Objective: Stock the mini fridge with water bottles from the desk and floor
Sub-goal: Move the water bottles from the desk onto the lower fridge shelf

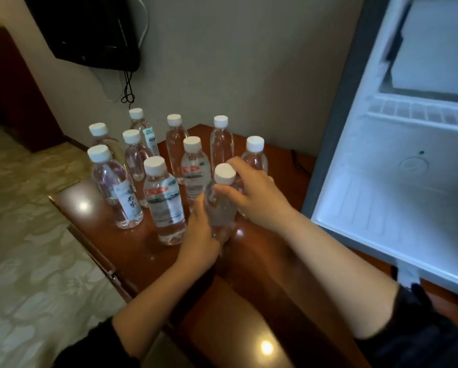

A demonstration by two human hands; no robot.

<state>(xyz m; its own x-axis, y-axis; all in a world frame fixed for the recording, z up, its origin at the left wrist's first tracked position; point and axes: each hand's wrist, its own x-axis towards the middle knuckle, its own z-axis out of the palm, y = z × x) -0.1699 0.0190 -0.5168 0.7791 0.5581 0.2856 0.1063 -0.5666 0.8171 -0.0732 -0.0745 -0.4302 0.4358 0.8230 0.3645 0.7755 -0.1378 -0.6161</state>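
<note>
Several clear water bottles with white caps stand on the brown wooden desk. The nearest bottle is held by both hands. My left hand grips its lower part from the left. My right hand curls round its neck and shoulder from the right, just under the cap. Beside it on the left stands a bottle with a red label. On the right stands the white mini fridge, its inside empty and its compartment in full view.
A black television hangs on the wall above the desk, with a dark cable dangling behind the bottles. A patterned carpet lies to the left below the desk edge. The fridge's freezer box sits at its top.
</note>
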